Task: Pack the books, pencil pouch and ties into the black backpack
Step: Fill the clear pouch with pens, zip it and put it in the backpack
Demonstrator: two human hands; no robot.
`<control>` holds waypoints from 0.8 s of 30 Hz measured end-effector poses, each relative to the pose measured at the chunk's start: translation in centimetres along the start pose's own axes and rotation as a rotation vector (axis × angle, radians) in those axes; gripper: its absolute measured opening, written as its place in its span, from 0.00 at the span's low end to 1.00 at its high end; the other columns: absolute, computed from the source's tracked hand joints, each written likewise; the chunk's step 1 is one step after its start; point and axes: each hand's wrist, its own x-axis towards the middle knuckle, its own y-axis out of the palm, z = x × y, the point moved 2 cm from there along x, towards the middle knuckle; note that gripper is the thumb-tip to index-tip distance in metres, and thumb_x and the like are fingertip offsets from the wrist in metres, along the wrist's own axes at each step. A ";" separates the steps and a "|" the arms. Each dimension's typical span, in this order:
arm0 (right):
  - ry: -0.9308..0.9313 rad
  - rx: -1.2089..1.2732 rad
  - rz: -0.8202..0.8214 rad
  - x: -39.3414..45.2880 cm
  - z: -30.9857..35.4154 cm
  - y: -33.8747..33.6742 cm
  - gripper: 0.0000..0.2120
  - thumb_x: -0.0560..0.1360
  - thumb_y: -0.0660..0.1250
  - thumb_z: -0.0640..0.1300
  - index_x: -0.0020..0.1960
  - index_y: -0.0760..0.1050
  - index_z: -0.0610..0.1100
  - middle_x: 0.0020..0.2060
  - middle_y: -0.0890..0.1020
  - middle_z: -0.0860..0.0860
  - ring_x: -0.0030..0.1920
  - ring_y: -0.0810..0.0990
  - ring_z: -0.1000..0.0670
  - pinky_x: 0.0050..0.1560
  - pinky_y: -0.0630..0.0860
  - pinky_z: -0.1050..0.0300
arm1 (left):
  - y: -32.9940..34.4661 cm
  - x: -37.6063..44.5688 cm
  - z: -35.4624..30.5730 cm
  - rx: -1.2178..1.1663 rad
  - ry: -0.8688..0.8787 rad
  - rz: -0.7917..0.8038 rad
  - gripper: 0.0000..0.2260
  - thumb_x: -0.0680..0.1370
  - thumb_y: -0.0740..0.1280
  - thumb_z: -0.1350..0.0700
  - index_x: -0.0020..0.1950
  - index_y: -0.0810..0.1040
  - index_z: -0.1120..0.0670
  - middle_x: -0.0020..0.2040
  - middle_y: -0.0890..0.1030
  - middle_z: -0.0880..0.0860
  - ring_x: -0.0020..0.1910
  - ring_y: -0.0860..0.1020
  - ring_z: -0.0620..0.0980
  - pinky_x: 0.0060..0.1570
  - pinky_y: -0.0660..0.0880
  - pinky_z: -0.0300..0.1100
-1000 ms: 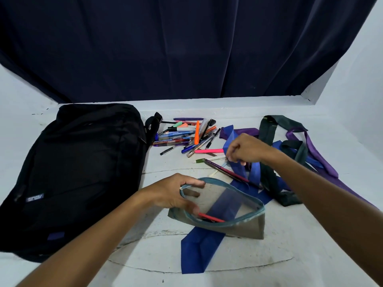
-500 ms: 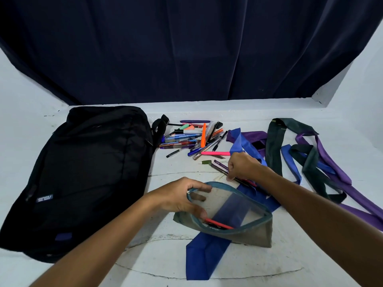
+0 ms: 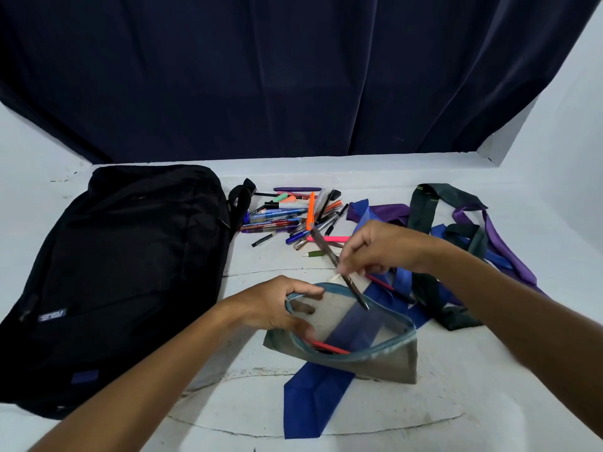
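1. Step in hand, by judgement: filling the grey mesh pencil pouch with teal zip edge (image 3: 375, 363), lying atop the flat blue tie (image 3: 313, 399) right of the closed black fabric backpack (image 3: 124, 272).
2. Left hand (image 3: 277, 308): gripping the pouch rim, holding the mouth open.
3. Right hand (image 3: 381, 249): pinching a dark slim pen (image 3: 339, 269), tip angled over the opening.
4. Next, probably: lowering the pen inside, then fetching more from the loose pen pile (image 3: 293, 216).

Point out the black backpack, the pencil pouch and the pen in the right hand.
black backpack (image 3: 124, 272), head view, front panel.
pencil pouch (image 3: 385, 367), head view, near wall.
pen (image 3: 329, 256), head view, mid barrel.
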 end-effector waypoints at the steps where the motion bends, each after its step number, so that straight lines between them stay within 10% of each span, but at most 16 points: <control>1: 0.002 -0.106 0.056 -0.4 0.2 0.6 0.05 0.73 0.74 0.44 0.42 0.84 0.42 0.27 0.78 0.55 0.26 0.70 0.60 0.30 0.66 0.65 | 0.0 0.0 0.1 -0.028 0.006 0.003 0.51 0.51 0.79 0.32 0.72 0.71 0.45 0.68 0.74 0.39 0.66 0.73 0.40 0.68 0.70 0.46; 9: 0.147 -0.472 0.191 -0.3 -0.1 3.4 0.10 0.71 0.75 0.47 0.40 0.84 0.40 0.34 0.83 0.45 0.34 0.75 0.53 0.35 0.68 0.61 | 0.0 0.4 0.3 -0.011 -0.008 -0.006 0.50 0.48 0.76 0.28 0.68 0.74 0.41 0.67 0.73 0.38 0.70 0.68 0.43 0.71 0.65 0.45; 15: 0.183 -0.295 -0.320 2.6 -2.9 -1.5 0.05 0.74 0.70 0.37 0.41 0.83 0.38 0.36 0.84 0.46 0.26 0.76 0.57 0.29 0.71 0.67 | 0.1 0.1 0.0 -0.010 -0.005 0.029 0.54 0.49 0.76 0.27 0.72 0.70 0.43 0.71 0.71 0.41 0.70 0.70 0.45 0.69 0.69 0.52; 24: 0.405 -0.535 -0.346 6.2 -8.2 0.3 0.08 0.69 0.75 0.45 0.44 0.81 0.41 0.39 0.84 0.47 0.43 0.83 0.46 0.48 0.82 0.50 | 0.2 -0.1 -0.1 -0.077 0.020 0.036 0.56 0.48 0.78 0.30 0.73 0.70 0.46 0.68 0.73 0.38 0.62 0.76 0.36 0.63 0.74 0.42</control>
